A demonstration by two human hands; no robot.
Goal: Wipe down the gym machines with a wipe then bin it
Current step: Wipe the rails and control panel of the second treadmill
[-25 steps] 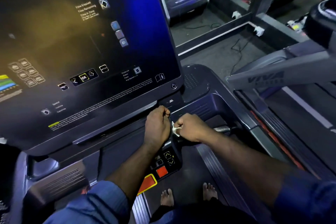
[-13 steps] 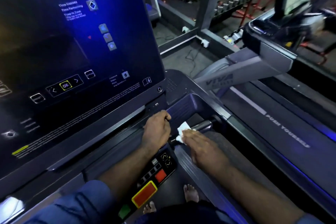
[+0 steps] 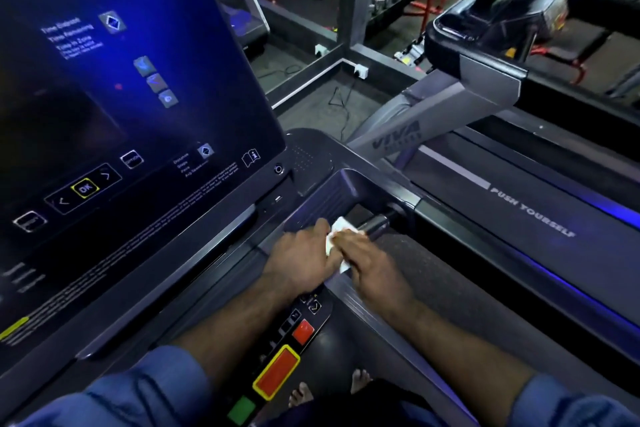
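Fingers of my right hand (image 3: pixel 369 265) are curling over the white wipe (image 3: pixel 342 227), holding it down on the dark handlebar (image 3: pixel 375 224) that is running across just below the console. One corner of the wipe is poking out ahead of my knuckles, and a small edge is showing under my palm. My left hand (image 3: pixel 299 258) is lying right beside it, back up, touching the wipe's near side; its fingers are bending downward and their tips are hiding from me, so I cannot tell whether they are gripping anything. The big console screen (image 3: pixel 138 114) is glowing blue on my left, showing an OK button and arrows. Below my wrists the control strip is carrying a small red button (image 3: pixel 303 331), a large red button with a yellow border (image 3: pixel 277 371) and a green button (image 3: pixel 241 410). My bare feet (image 3: pixel 360 378) are standing on the belt beneath, and blue sleeves (image 3: pixel 145 395) are covering both forearms. The neighbouring treadmill (image 3: pixel 533 215), lettered PUSH YOURSELF, is sitting on my right.
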